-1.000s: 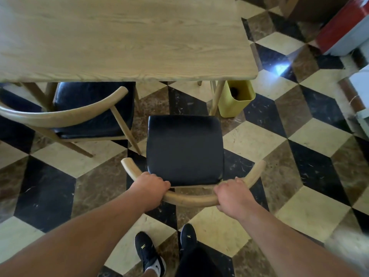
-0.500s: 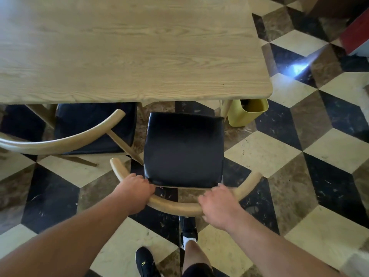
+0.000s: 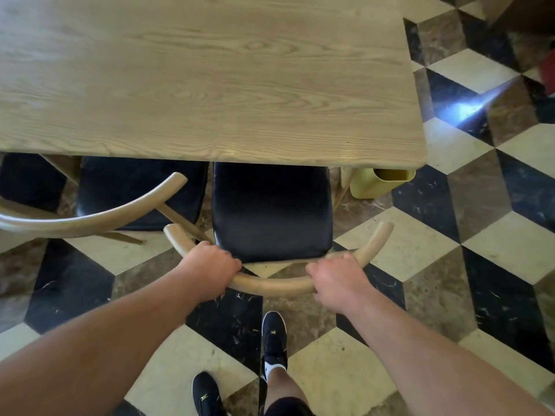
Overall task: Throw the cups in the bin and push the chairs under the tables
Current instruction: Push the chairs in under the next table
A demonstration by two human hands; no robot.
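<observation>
1. The chair (image 3: 271, 211) stands at the table's (image 3: 210, 85) near edge, seat front just under it; this is the chair-pushing step.
2. My left hand (image 3: 210, 265) and right hand (image 3: 336, 280) each wrap its curved back rail (image 3: 270, 285).
3. Next, I judge, a straight push farther in; another chair (image 3: 99, 205) sits close on the left, the bin (image 3: 375, 183) far right.

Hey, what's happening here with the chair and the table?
A person grips the curved wooden backrest of a black-seated chair with the left hand and right hand, at the wooden table. The seat's front edge is just under the tabletop. Another chair sits alongside, and a yellow bin stands by the table corner.
</observation>
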